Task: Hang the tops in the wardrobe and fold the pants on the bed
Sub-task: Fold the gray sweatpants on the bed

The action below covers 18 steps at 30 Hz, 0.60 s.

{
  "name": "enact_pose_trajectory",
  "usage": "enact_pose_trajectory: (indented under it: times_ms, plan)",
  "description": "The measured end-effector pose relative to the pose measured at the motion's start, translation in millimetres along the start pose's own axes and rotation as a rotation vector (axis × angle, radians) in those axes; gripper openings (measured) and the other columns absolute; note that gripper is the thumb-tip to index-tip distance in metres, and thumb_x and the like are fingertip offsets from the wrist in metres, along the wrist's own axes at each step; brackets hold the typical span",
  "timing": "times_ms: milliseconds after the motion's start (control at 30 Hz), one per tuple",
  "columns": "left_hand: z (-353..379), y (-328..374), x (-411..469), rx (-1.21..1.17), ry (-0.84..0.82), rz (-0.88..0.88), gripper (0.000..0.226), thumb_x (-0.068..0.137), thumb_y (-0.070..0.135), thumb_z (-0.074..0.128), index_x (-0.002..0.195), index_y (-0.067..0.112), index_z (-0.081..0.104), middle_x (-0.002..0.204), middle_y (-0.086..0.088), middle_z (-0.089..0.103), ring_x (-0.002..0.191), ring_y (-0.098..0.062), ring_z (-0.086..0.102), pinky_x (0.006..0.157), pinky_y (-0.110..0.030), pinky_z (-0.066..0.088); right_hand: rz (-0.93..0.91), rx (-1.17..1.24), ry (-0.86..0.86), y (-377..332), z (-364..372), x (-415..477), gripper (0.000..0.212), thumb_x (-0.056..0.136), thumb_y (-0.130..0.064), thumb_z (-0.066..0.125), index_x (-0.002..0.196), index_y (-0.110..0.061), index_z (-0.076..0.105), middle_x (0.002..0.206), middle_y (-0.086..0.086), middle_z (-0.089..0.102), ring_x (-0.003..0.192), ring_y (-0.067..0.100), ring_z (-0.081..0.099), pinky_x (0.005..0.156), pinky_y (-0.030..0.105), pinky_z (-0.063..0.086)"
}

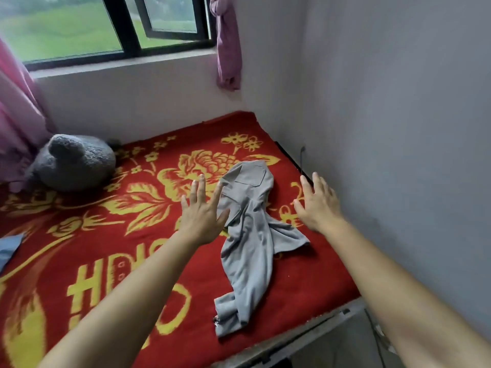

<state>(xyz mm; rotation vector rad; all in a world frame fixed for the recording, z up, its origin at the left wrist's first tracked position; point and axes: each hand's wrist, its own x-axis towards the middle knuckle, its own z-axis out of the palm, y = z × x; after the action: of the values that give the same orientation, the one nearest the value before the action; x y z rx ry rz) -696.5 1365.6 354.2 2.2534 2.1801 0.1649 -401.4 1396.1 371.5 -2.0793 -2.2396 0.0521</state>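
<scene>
Grey pants (248,235) lie crumpled and lengthwise on the bed (119,216), which is covered by a red blanket with yellow flowers. The waist end with a back pocket points toward the far wall; the leg ends reach the near edge. My left hand (203,211) hovers over the pants' left side with fingers spread and straight, holding nothing. My right hand (317,203) is stretched out to the right of the pants, fingers straight, over the blanket near the wall.
A grey plush toy (74,163) lies at the bed's far left. A blue cloth (9,248) shows at the left edge. Pink curtains (228,43) hang beside the window. A white wall (398,128) bounds the bed on the right.
</scene>
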Motion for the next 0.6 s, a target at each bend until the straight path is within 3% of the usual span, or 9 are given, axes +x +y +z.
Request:
enact_pose_trajectory:
  times_ms: [367,600]
  plan:
    - [207,20,96,-0.074,-0.368,-0.255,0.08,0.092,0.06,0.04,0.156,0.028,0.002,0.161,-0.016,-0.016,0.149,-0.034,-0.008,0.114,-0.058,0.017,-0.048,0.133,-0.448,22,219,137,0.077,0.099,-0.045,0.045,0.158,-0.016,0.006,0.164,0.02,0.003,0.151,0.034,0.01,0.12,0.048,0.02]
    - [342,14,110,-0.141,-0.555,-0.327,0.09,0.089,0.051,0.056,0.156,0.024,0.002,0.163,-0.009,-0.009,0.149,-0.037,-0.002,0.114,-0.057,0.023,-0.034,0.198,-0.493,29,350,164,0.083,0.097,-0.047,0.048,0.158,-0.024,-0.004,0.164,0.02,-0.004,0.152,0.035,-0.001,0.122,0.049,0.009]
